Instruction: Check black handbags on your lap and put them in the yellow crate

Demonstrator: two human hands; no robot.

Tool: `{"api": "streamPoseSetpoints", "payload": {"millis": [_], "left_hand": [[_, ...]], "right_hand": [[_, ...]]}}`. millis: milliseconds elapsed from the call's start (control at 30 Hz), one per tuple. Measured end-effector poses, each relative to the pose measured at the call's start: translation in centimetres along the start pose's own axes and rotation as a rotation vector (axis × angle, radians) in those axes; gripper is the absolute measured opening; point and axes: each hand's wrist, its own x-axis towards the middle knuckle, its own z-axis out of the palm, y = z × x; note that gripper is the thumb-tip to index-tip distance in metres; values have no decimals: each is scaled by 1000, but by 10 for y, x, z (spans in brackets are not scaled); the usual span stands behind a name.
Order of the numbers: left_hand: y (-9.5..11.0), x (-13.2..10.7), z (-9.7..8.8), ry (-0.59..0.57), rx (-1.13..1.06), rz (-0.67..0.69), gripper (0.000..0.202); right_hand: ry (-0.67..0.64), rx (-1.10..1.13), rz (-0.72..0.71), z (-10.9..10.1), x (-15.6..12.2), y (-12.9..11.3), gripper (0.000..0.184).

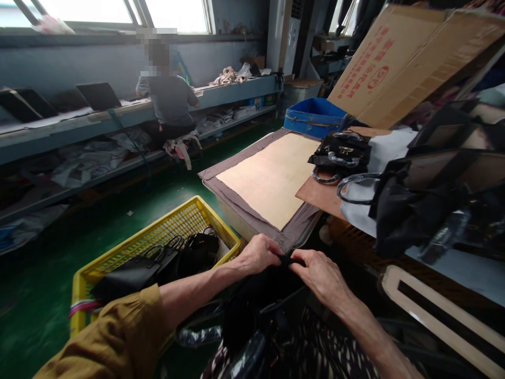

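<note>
As left hand (258,255) and right hand (321,273) pinch its top edge, lower centre, the black bag (268,297) looks soft, light, floppy: grip the seam.

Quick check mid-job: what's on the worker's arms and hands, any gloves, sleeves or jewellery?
No gloves: the left hand and right hand are both bare, with no ring, watch or bracelet visible. The left arm wears a mustard-brown sleeve, loose and creased, ending near the elbow. The right forearm shows no sleeve up to the picture's edge.
</note>
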Motion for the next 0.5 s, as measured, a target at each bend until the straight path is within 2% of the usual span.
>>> {"api": "streamPoseSetpoints", "payload": {"millis": [167, 300, 500], "left_hand": [[-1, -2, 1, -24, -22, 36, 16], [-5, -3, 3, -55, -132, 50, 15], [-4, -7, 4, -24, -211, 29, 34]], "right_hand": [[-74, 120, -143, 1, 6, -1, 17], [-62, 111, -170, 3, 8, -1, 24], [-86, 66, -171, -2, 11, -5, 21]]}}
